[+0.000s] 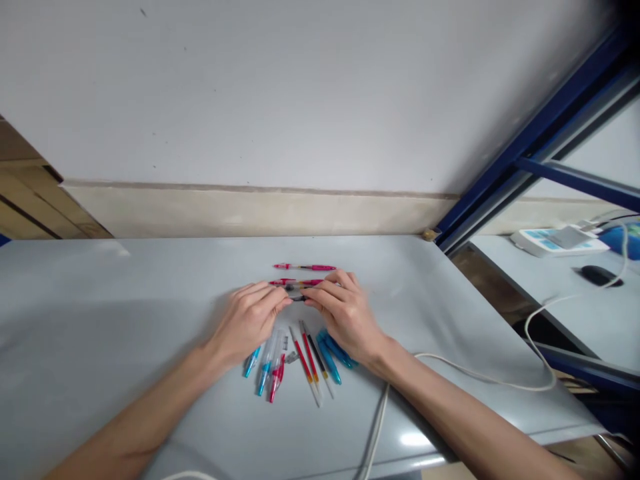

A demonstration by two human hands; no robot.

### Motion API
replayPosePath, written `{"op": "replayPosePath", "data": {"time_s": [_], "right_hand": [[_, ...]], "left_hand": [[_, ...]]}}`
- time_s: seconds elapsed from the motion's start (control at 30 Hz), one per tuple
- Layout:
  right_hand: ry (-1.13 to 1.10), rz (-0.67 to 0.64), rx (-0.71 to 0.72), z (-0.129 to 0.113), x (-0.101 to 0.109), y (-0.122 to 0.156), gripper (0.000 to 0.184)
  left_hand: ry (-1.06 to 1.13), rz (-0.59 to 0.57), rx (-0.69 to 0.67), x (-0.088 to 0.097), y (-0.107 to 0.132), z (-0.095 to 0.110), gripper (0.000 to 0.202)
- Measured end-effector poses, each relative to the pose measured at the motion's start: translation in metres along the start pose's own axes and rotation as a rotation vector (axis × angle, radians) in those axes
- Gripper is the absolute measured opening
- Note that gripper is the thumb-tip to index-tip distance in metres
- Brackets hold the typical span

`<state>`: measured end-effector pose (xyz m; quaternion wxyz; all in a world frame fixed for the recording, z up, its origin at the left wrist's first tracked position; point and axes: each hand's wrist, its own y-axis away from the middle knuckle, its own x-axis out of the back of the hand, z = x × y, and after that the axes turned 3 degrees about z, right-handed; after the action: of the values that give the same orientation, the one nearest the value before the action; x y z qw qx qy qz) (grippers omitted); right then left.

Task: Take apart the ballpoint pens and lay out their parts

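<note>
1. Head view, writing: small dark print on a clear strip (285,343) by the pen barrels, too small to read. White device (555,240) with blue panels at far right, markings too blurred to read.
2. Head view, hands: left hand (250,313) comes in from lower left, palm down, fingers curled, thumb and fingertips pinched closed on the left end of a dark pen part (298,299). Right hand (345,310) comes in from lower right, wrist bent inward, fingers bent over, pinching the same part's right end. Fingertips near each other; part held roughly level between them, over the middle of the surface (150,320). Fingers hide most of it.
3. Head view, around hands: two pink pens lie crosswise beyond, far pen (305,267) in plain view, nearer pen (300,282) partly behind the right hand. Nearer side, left to right: clear barrels with blue and red grips (267,367), two red refills (306,360), black refill (320,360), translucent blue pen parts (333,353) beside the right hand.
4. Head view, right: white cable (480,380) passes the right forearm; black mouse (600,275) beyond blue frame (530,143).
</note>
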<state>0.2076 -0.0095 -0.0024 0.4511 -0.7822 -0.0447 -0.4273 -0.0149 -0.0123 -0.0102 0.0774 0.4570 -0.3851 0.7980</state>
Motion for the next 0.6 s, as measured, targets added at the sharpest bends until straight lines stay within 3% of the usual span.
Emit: {"op": "replayPosePath", "data": {"time_s": [0.2,0.37,0.47,0.6], "right_hand": [[-0.033,0.019,-0.025,0.008,-0.001,0.004,0.021],[-0.114,-0.109,-0.072,0.008,0.003,0.005,0.032],[-0.134,-0.171,-0.13,0.01,0.006,0.006,0.037],[-0.178,-0.22,-0.12,0.012,0.011,0.006,0.048]], "left_hand": [[0.014,0.013,0.021,0.001,0.0,-0.008,0.025],[0.037,0.105,-0.115,-0.003,0.0,-0.012,0.018],[0.039,0.157,-0.207,-0.004,0.001,-0.014,0.04],[-0.072,0.051,-0.28,0.001,0.0,-0.008,0.065]]}}
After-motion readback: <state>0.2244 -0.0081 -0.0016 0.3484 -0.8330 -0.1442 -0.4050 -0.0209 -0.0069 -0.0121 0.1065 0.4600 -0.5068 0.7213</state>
